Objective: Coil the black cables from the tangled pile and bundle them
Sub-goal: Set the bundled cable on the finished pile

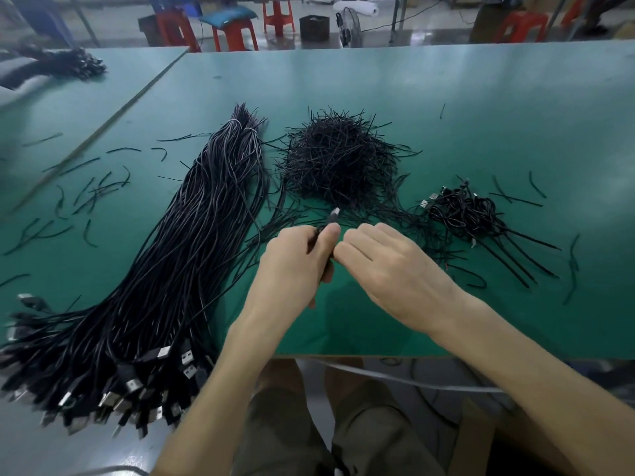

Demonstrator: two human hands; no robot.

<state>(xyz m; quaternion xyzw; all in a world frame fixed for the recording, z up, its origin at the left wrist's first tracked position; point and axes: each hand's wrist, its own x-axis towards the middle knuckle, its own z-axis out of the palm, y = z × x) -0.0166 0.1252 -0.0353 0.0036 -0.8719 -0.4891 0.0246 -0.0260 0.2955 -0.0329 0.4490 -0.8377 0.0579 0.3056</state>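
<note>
Counter, green, carries one long sheaf of black cables at left, one heap of ties in the middle and one small heap of coiled cables at right. Two hands meet just before the ties: left hand clenched round one cable, plug upward; right hand, fingers curled, pinches it beside the left thumb.

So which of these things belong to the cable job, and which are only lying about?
Job: cable held in left hand and right hand; long cables; tie pile; coiled cables.
Lying about: loose ties; far pile; stools; fan; bin.
</note>
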